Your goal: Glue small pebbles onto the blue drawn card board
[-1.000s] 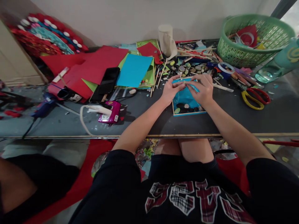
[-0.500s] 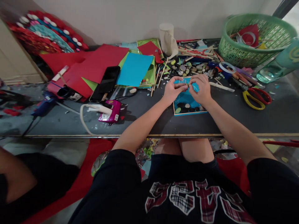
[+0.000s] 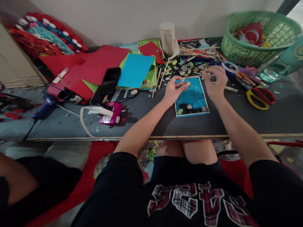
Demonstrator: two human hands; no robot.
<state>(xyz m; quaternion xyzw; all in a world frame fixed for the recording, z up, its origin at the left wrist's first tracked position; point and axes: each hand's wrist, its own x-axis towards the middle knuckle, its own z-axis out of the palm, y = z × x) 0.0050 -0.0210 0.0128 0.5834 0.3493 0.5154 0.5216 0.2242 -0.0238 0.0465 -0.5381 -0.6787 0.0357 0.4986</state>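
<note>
My left hand [image 3: 174,90] is over the upper left of a blue picture panel [image 3: 193,94] with a thin wooden frame. Its thumb and fingertips pinch a small pale pebble [image 3: 188,84]. White lines are drawn on the blue sheet, and dark, grey and green pebbles [image 3: 188,110] lie in a row along its near edge. My right hand [image 3: 216,82] is raised just right of the panel, apart from the left one. Its fingers are curled together, and whatever lies between them is too small to make out.
Loose pebbles [image 3: 187,67] and wooden sticks [image 3: 199,53] lie behind the panel. To the right are scissors [image 3: 260,98], a green basket [image 3: 255,52] and a bottle [image 3: 276,69]. Leftward are blue paper [image 3: 136,71], a phone [image 3: 110,80], a pink power adapter [image 3: 112,113] and a glue gun [image 3: 44,105].
My right hand has moved away from my left, to the right and off the panel, uncovering more of the blue sheet. My left hand stays nearly in place with the pebble.
</note>
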